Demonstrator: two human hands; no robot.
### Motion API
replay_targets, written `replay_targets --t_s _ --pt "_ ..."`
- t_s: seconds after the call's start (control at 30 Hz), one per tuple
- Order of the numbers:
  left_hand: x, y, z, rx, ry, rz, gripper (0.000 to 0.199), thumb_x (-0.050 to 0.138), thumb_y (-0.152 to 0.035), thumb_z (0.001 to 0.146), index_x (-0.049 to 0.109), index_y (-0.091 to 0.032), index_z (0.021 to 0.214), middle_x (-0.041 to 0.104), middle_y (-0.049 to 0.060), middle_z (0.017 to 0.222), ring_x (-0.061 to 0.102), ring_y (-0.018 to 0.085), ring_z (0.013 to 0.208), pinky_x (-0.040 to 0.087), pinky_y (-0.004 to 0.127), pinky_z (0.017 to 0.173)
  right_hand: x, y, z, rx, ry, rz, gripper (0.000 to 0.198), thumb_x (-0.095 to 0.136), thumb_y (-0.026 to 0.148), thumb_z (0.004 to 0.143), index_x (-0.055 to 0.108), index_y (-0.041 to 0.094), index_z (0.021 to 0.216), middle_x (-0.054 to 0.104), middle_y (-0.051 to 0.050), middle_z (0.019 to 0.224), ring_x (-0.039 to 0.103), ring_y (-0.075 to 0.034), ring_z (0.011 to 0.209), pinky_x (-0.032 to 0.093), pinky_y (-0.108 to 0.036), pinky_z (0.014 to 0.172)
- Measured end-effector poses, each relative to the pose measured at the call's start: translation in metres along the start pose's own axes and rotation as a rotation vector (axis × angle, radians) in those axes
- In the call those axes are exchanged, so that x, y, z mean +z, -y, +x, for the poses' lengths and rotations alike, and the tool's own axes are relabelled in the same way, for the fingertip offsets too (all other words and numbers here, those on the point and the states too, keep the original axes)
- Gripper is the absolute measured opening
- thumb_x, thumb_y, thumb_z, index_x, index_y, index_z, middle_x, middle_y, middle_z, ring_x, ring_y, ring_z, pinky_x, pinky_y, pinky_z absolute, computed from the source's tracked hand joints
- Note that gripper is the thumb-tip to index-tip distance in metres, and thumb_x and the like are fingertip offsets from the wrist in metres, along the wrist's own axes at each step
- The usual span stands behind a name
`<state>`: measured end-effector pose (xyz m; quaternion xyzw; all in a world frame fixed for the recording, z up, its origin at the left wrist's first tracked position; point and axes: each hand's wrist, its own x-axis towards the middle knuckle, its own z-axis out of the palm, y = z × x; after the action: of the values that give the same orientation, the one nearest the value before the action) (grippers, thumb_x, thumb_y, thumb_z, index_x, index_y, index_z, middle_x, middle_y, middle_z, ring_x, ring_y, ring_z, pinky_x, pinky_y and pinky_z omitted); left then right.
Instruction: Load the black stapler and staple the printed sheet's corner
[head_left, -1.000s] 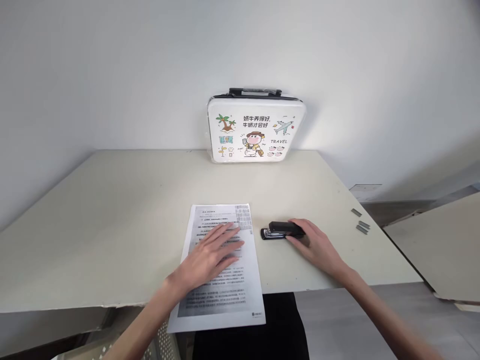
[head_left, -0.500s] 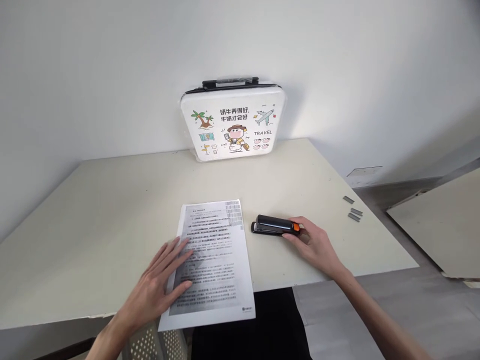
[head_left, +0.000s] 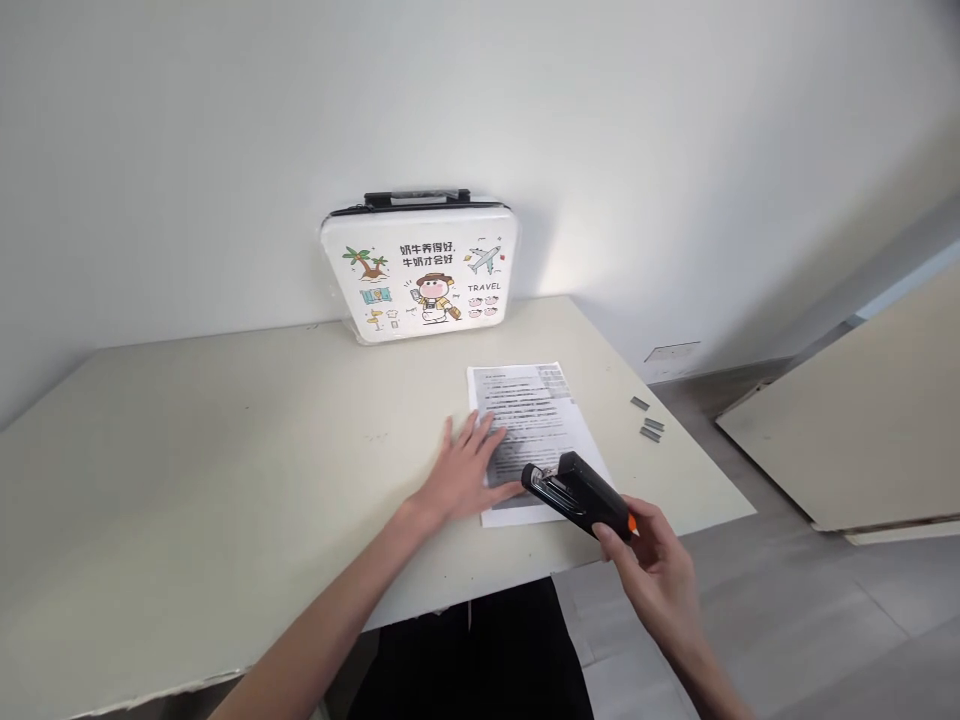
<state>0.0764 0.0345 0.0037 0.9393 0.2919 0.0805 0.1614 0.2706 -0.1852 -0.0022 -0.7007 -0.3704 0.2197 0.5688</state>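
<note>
Printed paper (head_left: 529,420) lies flat on the pale table, its lower right part hidden behind the stapler. My left hand (head_left: 463,470) rests on the paper's left side with fingers spread. A black stapler (head_left: 581,492) with an orange rear end is raised in my right hand (head_left: 652,560), thumb on the near side and fingers behind. It points up and to the left over the paper's lower edge, its jaws a little apart.
Several grey staple strips (head_left: 651,428) lie near the right edge of the table (head_left: 300,460). A white case (head_left: 424,270) with cartoon prints and a black handle leans against the wall at the back. Right of the table stands a pale panel (head_left: 847,440).
My left hand has slid the paper rightward and farther onto the table. My right hand has lifted the stapler from the tabletop and tilted it. The view has shifted too.
</note>
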Motion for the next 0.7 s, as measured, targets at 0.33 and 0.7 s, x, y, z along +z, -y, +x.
replay_targets --t_s 0.33,0.7 --pt "0.016 -0.022 0.057 0.037 -0.124 -0.156 0.068 0.035 -0.062 0.109 0.039 -0.020 0.162 0.026 0.012 0.175 0.012 0.031 0.164 0.017 0.057 0.132 -0.003 0.000 -0.003 0.043 -0.091 -0.001 0.037 0.076 0.050 0.088 0.066 0.025 0.113 0.071 -0.006 0.099 0.068 -0.022 0.079 0.060 -0.034 0.062" --pt "-0.059 0.089 -0.043 -0.208 -0.277 -0.535 0.056 0.049 -0.068 0.101 0.065 -0.024 0.130 0.066 0.009 0.145 0.064 0.028 0.131 0.051 0.046 0.114 0.050 0.027 0.021 -0.213 0.177 -0.072 0.026 0.065 0.043 0.099 0.066 0.025 0.118 0.073 -0.008 0.106 0.069 -0.023 0.096 0.063 -0.036 0.080"
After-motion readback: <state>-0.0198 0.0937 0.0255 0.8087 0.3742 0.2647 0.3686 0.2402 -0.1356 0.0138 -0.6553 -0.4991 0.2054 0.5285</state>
